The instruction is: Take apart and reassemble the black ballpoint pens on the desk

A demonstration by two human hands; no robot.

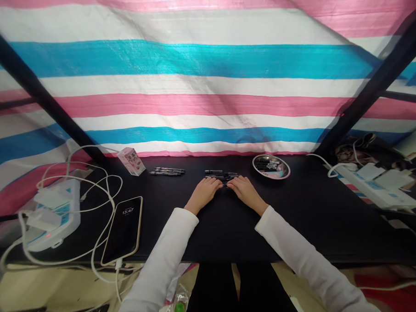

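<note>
On the black tabletop (300, 216), the left hand (203, 195) and right hand (246, 194) lie palm-down, fingertips at black pens (222, 176), any grip impossible to tell.

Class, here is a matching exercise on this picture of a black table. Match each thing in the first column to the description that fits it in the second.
Things:
1. Phone
2. Carton
3. Metal dish
4. Right hand

Descriptions:
A. Fingertips beside a group of pens
B. Holds dark pens
C. Lit screen showing 13:47
D. Pink and white, at the table's back edge

Pairs: 1-C, 2-D, 3-B, 4-A
</note>
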